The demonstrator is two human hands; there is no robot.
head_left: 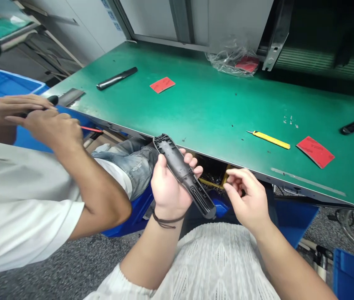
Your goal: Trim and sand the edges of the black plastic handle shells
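Observation:
My left hand is wrapped around a black plastic housing half, held with its hollow, ribbed inside facing up. The wider end points away toward the bench edge, and the narrow end reaches down to the right. Off to the right of the housing, my right hand hovers in front of the bench edge. Its fingers are loosely curled, with a gap between thumb and forefinger, and nothing shows in them. On the green bench beyond lies a yellow craft knife, with a red sanding pad beside it.
A co-worker's hands hold a dark part at the left. The green bench also carries another red pad, black parts and a clear plastic bag. Blue bins stand below and beside it.

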